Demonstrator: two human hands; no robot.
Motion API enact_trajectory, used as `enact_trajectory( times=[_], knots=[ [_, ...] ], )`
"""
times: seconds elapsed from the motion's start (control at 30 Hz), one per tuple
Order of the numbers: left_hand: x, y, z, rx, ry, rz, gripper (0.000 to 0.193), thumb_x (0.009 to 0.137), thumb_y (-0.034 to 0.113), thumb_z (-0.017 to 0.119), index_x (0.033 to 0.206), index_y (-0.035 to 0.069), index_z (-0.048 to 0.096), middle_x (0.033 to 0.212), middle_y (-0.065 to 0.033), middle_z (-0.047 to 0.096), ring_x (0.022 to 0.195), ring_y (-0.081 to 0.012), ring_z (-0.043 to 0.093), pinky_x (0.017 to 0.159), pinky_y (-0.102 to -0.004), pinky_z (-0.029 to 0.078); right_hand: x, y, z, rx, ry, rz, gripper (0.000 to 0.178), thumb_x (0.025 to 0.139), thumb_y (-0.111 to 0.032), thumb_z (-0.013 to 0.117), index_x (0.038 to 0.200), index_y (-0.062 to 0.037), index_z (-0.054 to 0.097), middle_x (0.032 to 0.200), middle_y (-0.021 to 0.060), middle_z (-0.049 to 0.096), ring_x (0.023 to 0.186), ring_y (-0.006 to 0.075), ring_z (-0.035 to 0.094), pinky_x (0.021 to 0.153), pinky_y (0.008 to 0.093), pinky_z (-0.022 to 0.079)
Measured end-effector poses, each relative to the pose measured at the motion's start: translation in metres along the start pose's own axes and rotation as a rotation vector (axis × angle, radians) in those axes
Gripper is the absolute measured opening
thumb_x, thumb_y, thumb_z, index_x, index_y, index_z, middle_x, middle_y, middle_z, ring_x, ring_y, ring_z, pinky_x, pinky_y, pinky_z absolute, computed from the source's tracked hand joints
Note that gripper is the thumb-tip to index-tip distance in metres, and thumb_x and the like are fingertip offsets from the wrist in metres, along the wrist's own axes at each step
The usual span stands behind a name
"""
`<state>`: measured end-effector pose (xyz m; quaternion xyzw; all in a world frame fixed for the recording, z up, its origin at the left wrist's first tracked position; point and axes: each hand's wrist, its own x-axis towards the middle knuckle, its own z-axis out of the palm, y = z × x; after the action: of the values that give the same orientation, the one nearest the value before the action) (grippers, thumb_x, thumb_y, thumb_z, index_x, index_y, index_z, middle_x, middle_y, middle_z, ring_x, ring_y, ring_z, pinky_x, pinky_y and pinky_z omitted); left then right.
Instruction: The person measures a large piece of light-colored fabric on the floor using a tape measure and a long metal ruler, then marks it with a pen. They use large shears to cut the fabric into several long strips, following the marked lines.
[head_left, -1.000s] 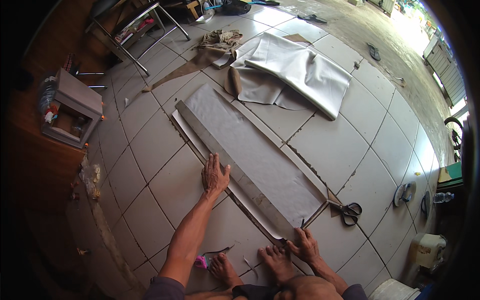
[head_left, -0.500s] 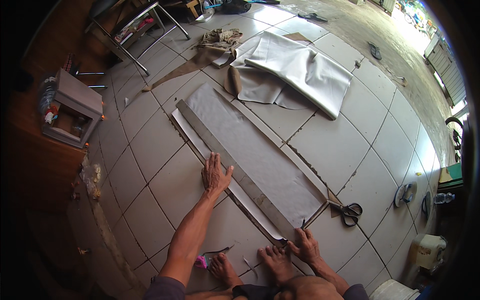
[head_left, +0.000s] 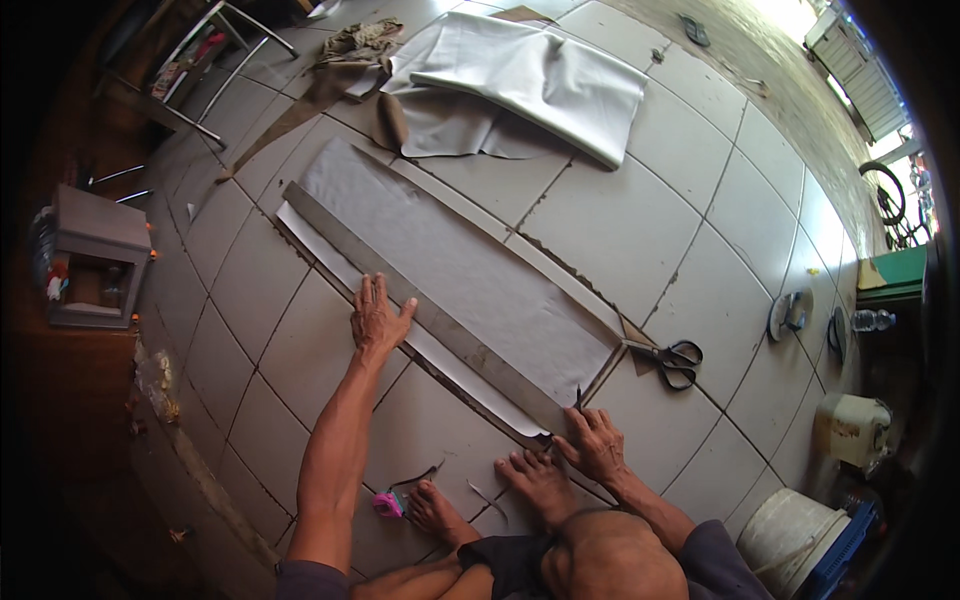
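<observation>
A long grey strip of sheet material (head_left: 460, 275) lies slantwise on the tiles, with a paler edge along its left side. Along that edge rests a long flat straightedge (head_left: 350, 238). My left hand (head_left: 378, 320) presses on its middle, fingers stretched and thumb apart. At its near end is my right hand (head_left: 595, 445), fingers curled around a thin dark pen (head_left: 578, 397) whose upper part sticks up; the rest is hidden by the fingers. Black-handled scissors (head_left: 680, 365) lie at the strip's right corner, blades toward it.
A folded silvery-white sheet (head_left: 540, 85) with brown backing lies beyond the strip. By my feet are a pink tape measure (head_left: 388, 504) and a thin curved offcut (head_left: 488, 502). Sandals (head_left: 790, 315), a jerrycan (head_left: 852, 430) and a white bucket (head_left: 790, 540) stand right; a small cabinet (head_left: 100, 255) left.
The whole view has shifted, so the strip and both hands appear farther up and left. Against the straightedge, both hands stay about where they were; the right still grips the pen.
</observation>
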<state>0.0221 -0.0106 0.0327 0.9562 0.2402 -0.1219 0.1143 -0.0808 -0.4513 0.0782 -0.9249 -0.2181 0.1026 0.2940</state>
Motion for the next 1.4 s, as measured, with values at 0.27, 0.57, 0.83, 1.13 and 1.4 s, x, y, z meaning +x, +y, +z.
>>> enact_trajectory(
  times=[0.27, 0.57, 0.83, 1.13, 1.4],
  knots=[
    [-0.004, 0.004, -0.014, -0.003, -0.058, -0.020, 0.101, 0.090, 0.063, 0.067, 0.163, 0.006, 0.025, 0.169, -0.0190, 0.021, 0.152, -0.0417, 0.026, 0.120, -0.0513, 0.037, 0.003, -0.008, -0.008, 0.047, 0.003, 0.011, 0.049, 0.087, -0.027, 0.078, 0.130, -0.0087, 0.064, 0.115, 0.0133, 0.066, 0.104, 0.0350, 0.065, 0.081, 0.0453, 0.057],
    [-0.003, 0.004, -0.011, -0.003, -0.050, -0.019, 0.103, 0.089, 0.064, 0.068, 0.163, 0.005, 0.026, 0.168, -0.0200, 0.022, 0.151, -0.0416, 0.027, 0.119, -0.0523, 0.037, 0.004, 0.003, -0.007, 0.029, 0.029, -0.103, 0.055, 0.081, -0.026, 0.083, 0.127, -0.0037, 0.063, 0.111, 0.0166, 0.062, 0.100, 0.0330, 0.063, 0.078, 0.0402, 0.057],
    [-0.004, 0.005, -0.011, 0.006, -0.043, -0.016, 0.105, 0.088, 0.065, 0.068, 0.163, 0.005, 0.026, 0.168, -0.0206, 0.021, 0.151, -0.0418, 0.027, 0.119, -0.0526, 0.038, 0.007, 0.004, -0.012, 0.046, 0.005, -0.077, 0.054, 0.080, -0.026, 0.083, 0.125, -0.0042, 0.064, 0.111, 0.0165, 0.062, 0.100, 0.0332, 0.063, 0.078, 0.0401, 0.057],
    [-0.003, 0.006, -0.010, 0.002, -0.039, -0.023, 0.107, 0.087, 0.066, 0.069, 0.163, 0.005, 0.025, 0.168, -0.0210, 0.022, 0.150, -0.0434, 0.027, 0.119, -0.0533, 0.037, 0.007, 0.019, 0.008, -0.078, 0.079, -0.121, 0.054, 0.078, -0.029, 0.084, 0.124, -0.0067, 0.066, 0.113, 0.0150, 0.062, 0.107, 0.0324, 0.060, 0.089, 0.0435, 0.052],
    [-0.001, 0.006, -0.007, 0.011, -0.034, -0.031, 0.109, 0.086, 0.066, 0.070, 0.164, 0.007, 0.023, 0.169, -0.0209, 0.019, 0.153, -0.0432, 0.022, 0.121, -0.0548, 0.033, -0.001, 0.027, 0.015, -0.170, 0.102, -0.126, 0.057, 0.080, -0.032, 0.083, 0.129, -0.0087, 0.066, 0.118, 0.0105, 0.061, 0.114, 0.0330, 0.054, 0.098, 0.0466, 0.044]
  ],
)
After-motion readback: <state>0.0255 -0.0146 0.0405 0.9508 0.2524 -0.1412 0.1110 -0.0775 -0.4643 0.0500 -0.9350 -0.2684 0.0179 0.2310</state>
